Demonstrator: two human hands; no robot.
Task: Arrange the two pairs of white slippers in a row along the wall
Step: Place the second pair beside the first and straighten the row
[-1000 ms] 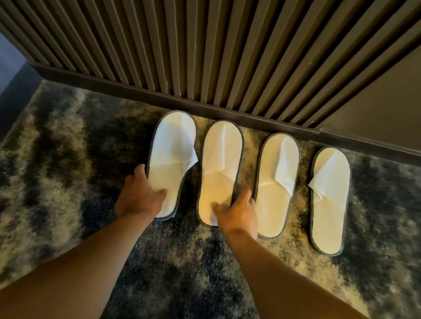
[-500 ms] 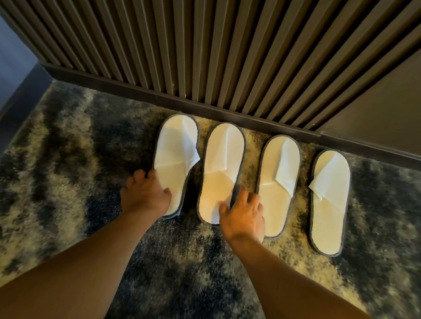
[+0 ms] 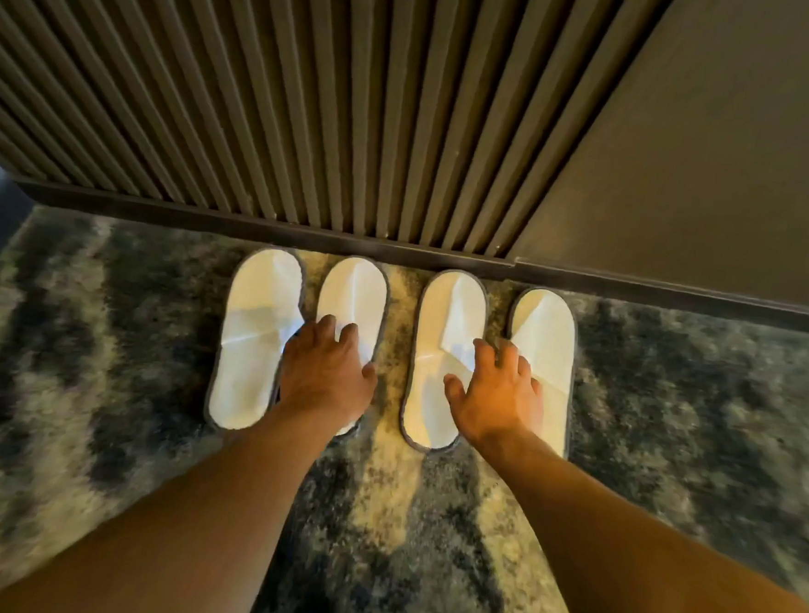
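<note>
- Head view: four white slippers lie toes toward the baseboard (image 3: 397, 250) at 12 o'clock, on a mottled dark-and-cream carpet (image 3: 104, 333).
- The far-left slipper (image 3: 251, 343) shows whole; the second slipper (image 3: 353, 298) has its heel half hidden under the left hand (image 3: 326, 377).
- The third slipper (image 3: 442, 357) is partly covered by the right hand (image 3: 496, 399); the far-right slipper (image 3: 546, 335) is cut by that wrist at its heel.
- The pairs are split by a strip of carpet, and within each pair the slippers lie just beside each other.
- Left hand: fingers spread, laid flat on the second slipper, clamped on nothing.
- Right hand: fingers splayed across the third and far-right slippers, not closed round either.
- The slatted wall (image 3: 313, 84) fills 12 o'clock and a plain panel (image 3: 714, 160) 2 o'clock.
- The carpet edges are blurred; no writing or labels can be read.
</note>
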